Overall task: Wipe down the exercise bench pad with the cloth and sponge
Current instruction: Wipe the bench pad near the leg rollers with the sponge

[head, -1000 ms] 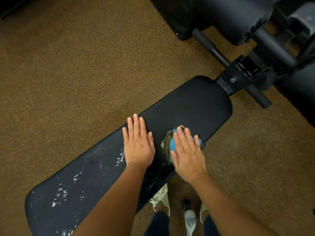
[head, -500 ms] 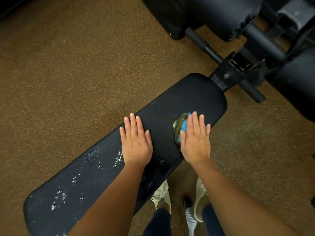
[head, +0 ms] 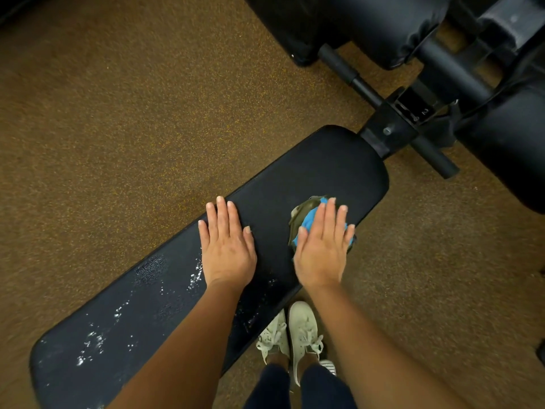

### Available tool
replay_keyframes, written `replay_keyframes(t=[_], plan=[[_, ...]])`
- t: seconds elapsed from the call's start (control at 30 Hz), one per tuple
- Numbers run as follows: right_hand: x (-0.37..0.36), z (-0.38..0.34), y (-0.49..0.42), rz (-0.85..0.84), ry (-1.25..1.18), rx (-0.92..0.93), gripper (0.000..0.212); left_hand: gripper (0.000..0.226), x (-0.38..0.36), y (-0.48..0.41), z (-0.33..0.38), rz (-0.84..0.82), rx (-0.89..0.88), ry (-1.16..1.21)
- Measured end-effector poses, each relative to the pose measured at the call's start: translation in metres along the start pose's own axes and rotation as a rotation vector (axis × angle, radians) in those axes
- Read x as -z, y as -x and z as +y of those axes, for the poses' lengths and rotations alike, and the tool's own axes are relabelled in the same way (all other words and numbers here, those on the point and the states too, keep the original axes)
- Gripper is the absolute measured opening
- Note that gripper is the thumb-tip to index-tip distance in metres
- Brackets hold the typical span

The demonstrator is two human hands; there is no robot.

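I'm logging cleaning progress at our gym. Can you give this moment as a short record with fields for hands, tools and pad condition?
left hand: flat on the bench pad, fingers straight, holding nothing
right hand: pressing flat on the blue cloth
sponge: olive-green edge shows beside the cloth, under the right hand
pad condition: white wet specks on the near left part; far end looks matte
nearby: pale shoes on the brown floor
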State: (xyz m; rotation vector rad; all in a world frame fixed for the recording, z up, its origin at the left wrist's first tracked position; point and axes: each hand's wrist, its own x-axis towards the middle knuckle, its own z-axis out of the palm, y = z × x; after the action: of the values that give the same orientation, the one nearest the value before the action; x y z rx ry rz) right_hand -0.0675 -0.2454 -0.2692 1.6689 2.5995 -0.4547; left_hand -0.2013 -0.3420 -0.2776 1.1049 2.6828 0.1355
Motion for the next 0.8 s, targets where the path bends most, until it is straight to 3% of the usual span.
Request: replay_keyframes(t=[0.1, 0.3, 0.5, 0.67, 0.8], plan=[[-0.001, 0.006, 0.019, -0.043, 0.02, 0.12, 0.06, 0.061, 0.0, 0.0, 0.0, 0.003, 0.005, -0.001], [0.003, 0.019, -0.037, 0.069, -0.142, -0.239, 0.058, 0.061, 0.0, 0.0, 0.001, 0.006, 0.008, 0.006], [-0.008, -0.001, 0.012, 0.044, -0.19, -0.125, 0.062, 0.061, 0.001, 0.001, 0.003, -0.009, 0.029, -0.013], [-0.002, 0.025, -0.03, 0.101, -0.271, -0.235, 0.063, 0.062, 0.003, 0.001, 0.003, -0.023, 0.029, 0.0], [-0.009, 0.003, 0.005, 0.106, -0.306, -0.246, 0.065, 0.062, 0.003, 0.001, 0.006, -0.028, 0.052, -0.005]])
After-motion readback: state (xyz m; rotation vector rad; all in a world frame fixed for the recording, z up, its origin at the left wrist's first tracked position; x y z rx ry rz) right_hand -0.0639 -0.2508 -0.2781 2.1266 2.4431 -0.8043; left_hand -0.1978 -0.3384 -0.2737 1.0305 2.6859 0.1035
